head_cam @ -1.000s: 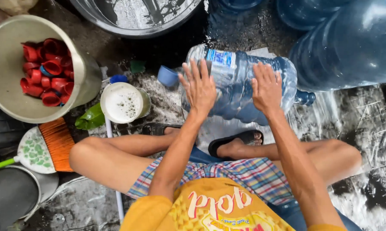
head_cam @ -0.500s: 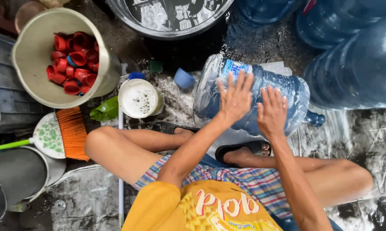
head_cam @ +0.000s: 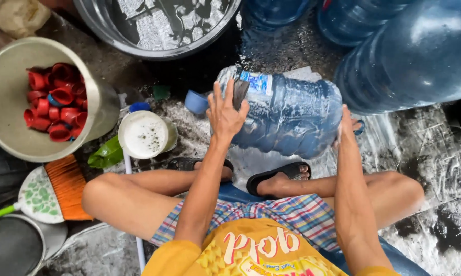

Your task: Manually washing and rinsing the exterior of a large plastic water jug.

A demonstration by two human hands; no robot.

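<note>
A large blue water jug (head_cam: 291,120) lies on its side on the wet, soapy ground in front of my crossed legs. My left hand (head_cam: 225,110) rests flat on its base end with a dark scrub pad under the fingers. At the neck end my right hand (head_cam: 347,128) presses against the jug's shoulder, its fingers partly hidden behind the plastic. A blue cap (head_cam: 195,101) lies just left of the jug.
A beige bucket (head_cam: 13,138) of red caps stands far left. Beside it are a white foamy cup (head_cam: 144,135), a green bottle (head_cam: 105,153) and an orange-bristled brush (head_cam: 51,191). A metal basin (head_cam: 153,30) of water sits at the top; more blue jugs (head_cam: 414,56) crowd the upper right.
The jug has been turned between my hands. My right hand slid from the top of the jug to its neck end, and my left hand moved to the base end.
</note>
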